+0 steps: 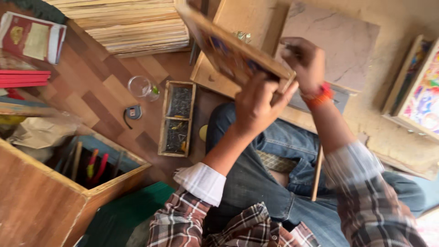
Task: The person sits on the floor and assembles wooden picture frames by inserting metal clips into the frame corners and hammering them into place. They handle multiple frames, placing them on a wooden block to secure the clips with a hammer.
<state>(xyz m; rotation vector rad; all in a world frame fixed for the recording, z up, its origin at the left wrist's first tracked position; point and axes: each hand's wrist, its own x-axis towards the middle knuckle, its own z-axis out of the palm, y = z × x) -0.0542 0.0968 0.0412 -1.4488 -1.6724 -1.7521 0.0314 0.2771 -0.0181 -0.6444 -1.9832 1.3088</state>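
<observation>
A flat red-and-white printed paper packet [31,36] lies at the top left, well left of the stacked pale wooden strips [132,25].

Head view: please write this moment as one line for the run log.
left hand: grips wooden framed panel, tilted | right hand: on panel's far edge | compartment tray: on floor, untouched

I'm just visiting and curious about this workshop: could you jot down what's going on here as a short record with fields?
Left hand: left hand grips the lower edge of a tilted wooden framed panel
Right hand: right hand at the panel's far corner, fingers closed; what they pinch is hidden
Wrist: orange band
Floor, left: two-compartment wooden tray, clear glass jar, tape measure
Near left: open wooden box with tool handles
Top: stacked wooden strips
</observation>
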